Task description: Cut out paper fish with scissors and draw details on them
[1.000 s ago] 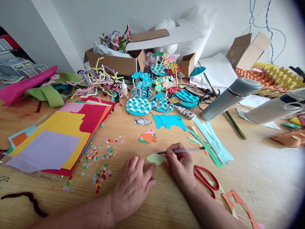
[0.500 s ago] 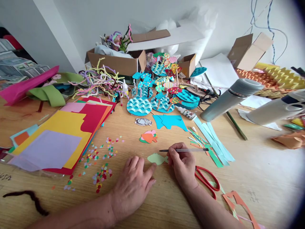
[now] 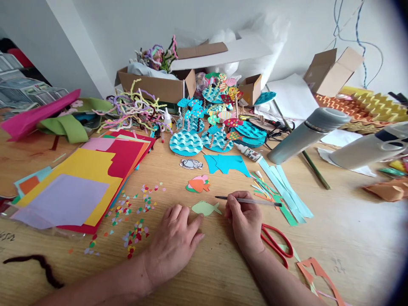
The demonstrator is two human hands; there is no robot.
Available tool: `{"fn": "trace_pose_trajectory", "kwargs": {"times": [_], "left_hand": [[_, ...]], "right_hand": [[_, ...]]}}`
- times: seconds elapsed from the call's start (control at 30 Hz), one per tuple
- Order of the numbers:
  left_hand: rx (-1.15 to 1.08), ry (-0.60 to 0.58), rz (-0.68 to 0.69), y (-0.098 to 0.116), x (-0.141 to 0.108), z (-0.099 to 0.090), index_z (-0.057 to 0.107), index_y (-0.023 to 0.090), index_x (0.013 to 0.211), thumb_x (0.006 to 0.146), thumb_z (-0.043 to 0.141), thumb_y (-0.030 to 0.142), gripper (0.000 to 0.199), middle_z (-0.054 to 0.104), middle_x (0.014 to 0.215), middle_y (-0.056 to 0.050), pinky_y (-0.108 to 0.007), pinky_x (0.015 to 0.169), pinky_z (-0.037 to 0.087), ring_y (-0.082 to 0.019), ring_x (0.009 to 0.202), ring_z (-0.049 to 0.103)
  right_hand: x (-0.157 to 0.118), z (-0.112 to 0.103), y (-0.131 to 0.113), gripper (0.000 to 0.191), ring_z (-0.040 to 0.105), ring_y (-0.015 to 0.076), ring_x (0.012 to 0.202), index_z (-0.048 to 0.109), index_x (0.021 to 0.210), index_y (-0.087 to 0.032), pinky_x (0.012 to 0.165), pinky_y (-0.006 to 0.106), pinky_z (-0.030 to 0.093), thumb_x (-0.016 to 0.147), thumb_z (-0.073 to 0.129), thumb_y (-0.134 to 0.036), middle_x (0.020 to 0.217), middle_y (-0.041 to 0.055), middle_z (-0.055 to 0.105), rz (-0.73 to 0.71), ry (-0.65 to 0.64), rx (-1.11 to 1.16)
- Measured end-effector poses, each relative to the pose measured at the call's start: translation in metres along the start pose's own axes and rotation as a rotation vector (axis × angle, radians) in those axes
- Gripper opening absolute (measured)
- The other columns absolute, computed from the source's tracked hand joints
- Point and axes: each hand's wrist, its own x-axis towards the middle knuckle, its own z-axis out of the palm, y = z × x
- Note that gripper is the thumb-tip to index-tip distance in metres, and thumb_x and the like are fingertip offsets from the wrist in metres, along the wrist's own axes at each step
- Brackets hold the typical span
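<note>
A pale green paper fish (image 3: 205, 208) lies flat on the wooden table between my hands. My left hand (image 3: 175, 240) rests on the table with its fingers loosely spread, the index fingertip touching the fish's lower edge. In my right hand (image 3: 244, 219) is a pen (image 3: 253, 200), held almost level, its dark tip pointing left above the fish's tail. Just beyond the fish lies a small stack of paper fish (image 3: 198, 184), an orange one on top. Red-handled scissors (image 3: 277, 244) lie beside my right wrist, their blades hidden.
Confetti (image 3: 137, 231) and coloured paper sheets (image 3: 76, 191) are at left. Blue wave-patterned discs (image 3: 185, 143) stand behind, near a glue bottle (image 3: 248, 151). Paper strips (image 3: 283, 187), a grey flask (image 3: 306, 136) and orange scraps (image 3: 318, 272) are at right.
The green fish has shifted slightly left and away from my right hand, so its whole tail now shows. My left hand has moved a little left with it. The pen remains in my right hand.
</note>
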Motion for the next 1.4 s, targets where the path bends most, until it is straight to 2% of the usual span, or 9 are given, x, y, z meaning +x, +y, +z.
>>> {"fn": "trace_pose_trajectory", "kwargs": {"times": [0.2,0.33,0.5,0.8,1.13,1.27,1.4], "left_hand": [[-0.03,0.061,-0.021,-0.003,0.003,-0.002,0.058,0.024,0.117,0.089,0.053,0.034,0.03,0.053,0.097,-0.006,-0.042,0.084,0.043,-0.023,0.093,0.046],[-0.046,0.094,-0.003,-0.001,0.002,-0.004,0.059,0.021,0.113,0.09,0.051,0.034,0.028,0.055,0.098,-0.007,-0.043,0.084,0.043,-0.024,0.094,0.047],[-0.031,0.107,0.007,0.0,0.0,-0.006,0.06,0.019,0.112,0.091,0.049,0.034,0.028,0.058,0.1,-0.008,-0.045,0.085,0.042,-0.025,0.096,0.048],[0.053,0.073,-0.007,0.003,-0.002,0.0,0.054,0.022,0.125,0.09,0.05,0.039,0.039,0.055,0.115,-0.01,-0.045,0.087,0.043,-0.027,0.103,0.047],[0.046,0.026,-0.035,0.003,-0.001,0.002,0.053,0.024,0.127,0.09,0.049,0.041,0.041,0.053,0.118,-0.01,-0.046,0.09,0.043,-0.027,0.107,0.045],[0.029,0.029,-0.021,0.003,-0.001,0.002,0.053,0.024,0.126,0.09,0.05,0.04,0.04,0.053,0.119,-0.009,-0.045,0.093,0.042,-0.027,0.11,0.044],[0.019,0.039,-0.006,0.003,-0.001,0.004,0.054,0.024,0.124,0.09,0.05,0.039,0.038,0.051,0.123,-0.009,-0.044,0.095,0.041,-0.027,0.115,0.042]], "right_hand": [[0.0,-0.001,0.003,0.022,0.046,0.0093,0.043,0.052,0.079,-0.019,0.04,0.02,0.036,0.084,0.062,-0.038,0.052,-0.0054,0.053,-0.047,-0.009,-0.025],[-0.004,0.0,0.005,0.019,0.061,0.0148,0.062,0.057,0.091,-0.018,0.057,0.025,0.049,0.087,0.06,-0.037,0.068,0.001,0.063,-0.108,-0.038,-0.11],[-0.005,0.0,0.011,0.017,0.064,0.0185,0.08,0.059,0.099,-0.02,0.073,0.031,0.05,0.092,0.053,-0.034,0.081,0.0044,0.069,-0.212,-0.128,-0.219],[-0.004,-0.002,0.009,0.016,0.062,0.0196,0.077,0.06,0.097,-0.02,0.074,0.034,0.049,0.091,0.053,-0.033,0.08,0.004,0.067,-0.228,-0.126,-0.36],[0.0,-0.002,0.005,0.017,0.056,0.0183,0.075,0.064,0.095,-0.02,0.069,0.031,0.045,0.09,0.054,-0.032,0.08,0.0029,0.06,-0.246,-0.134,-0.32],[-0.003,-0.002,0.002,0.019,0.053,0.0162,0.068,0.064,0.096,-0.021,0.061,0.028,0.043,0.09,0.053,-0.035,0.076,0.0015,0.057,-0.166,-0.179,-0.216],[-0.006,-0.002,0.003,0.017,0.049,0.0129,0.057,0.058,0.096,-0.021,0.052,0.023,0.041,0.086,0.059,-0.036,0.068,-0.0021,0.054,-0.052,-0.164,-0.051]]}}
